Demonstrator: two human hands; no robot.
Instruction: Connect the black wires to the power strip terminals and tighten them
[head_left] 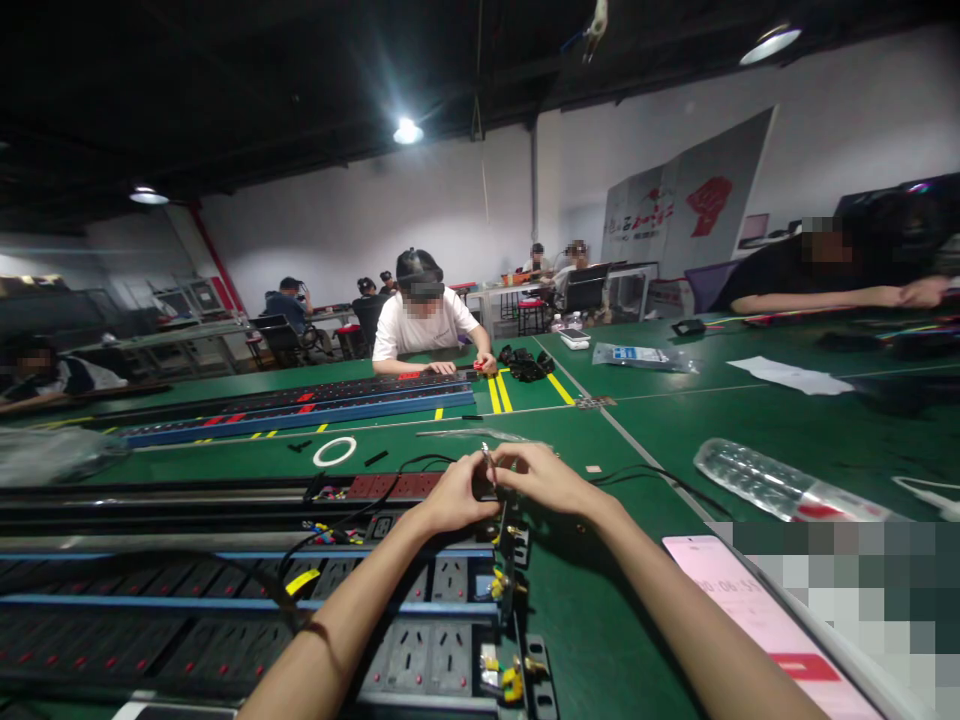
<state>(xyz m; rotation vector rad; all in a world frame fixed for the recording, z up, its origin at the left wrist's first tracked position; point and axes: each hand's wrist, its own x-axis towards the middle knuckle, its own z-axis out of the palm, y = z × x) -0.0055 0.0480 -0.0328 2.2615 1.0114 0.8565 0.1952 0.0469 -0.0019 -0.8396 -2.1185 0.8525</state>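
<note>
My left hand (pixel 459 492) and my right hand (pixel 536 475) meet at the right end of the power strips, their fingers closed around a small metallic piece (pixel 487 462). The piece is too small to name. Below them lie long power strips (pixel 409 655) with black sockets, blue edges and end brackets. Yellow, red and blue wire ends (pixel 334 533) show at a gap in one strip. Another strip has dark red sockets (pixel 394 486). A black cable runs behind my left forearm.
A phone (pixel 720 590) with a lit screen lies at the lower right, near a plastic bottle (pixel 780 480). A white ring (pixel 334 452) rests beyond the strips. Across the green table (pixel 645 430), a person (pixel 424 330) handles red parts beside more strips.
</note>
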